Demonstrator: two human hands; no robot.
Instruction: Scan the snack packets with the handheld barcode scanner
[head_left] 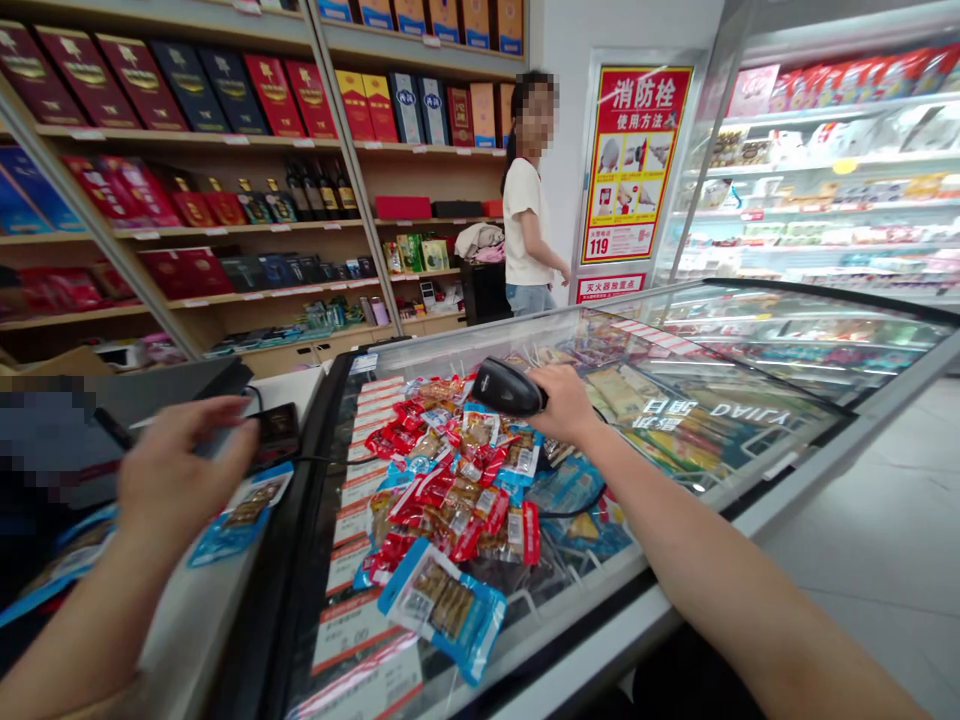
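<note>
My right hand (564,402) is wrapped round a black handheld barcode scanner (504,387), above a pile of small snack packets (450,490) in red and blue wrappers. The pile lies on the glass top of a chest freezer (592,590). At the front of the pile rests a larger blue packet of brown snack sticks (444,605). On the left, my left hand (184,465) is somewhat blurred, its thumb and fingers apart. It hovers near a small black device (277,432), over the counter where another blue packet (244,510) lies.
Shelves of boxed bottles (285,95) line the back wall. A person (529,220) in a white shirt stands beyond the freezer. Price labels (360,520) run along the freezer's left side. A lit refrigerated shelf (840,165) stands at right. A thin cable (337,460) crosses the freezer edge.
</note>
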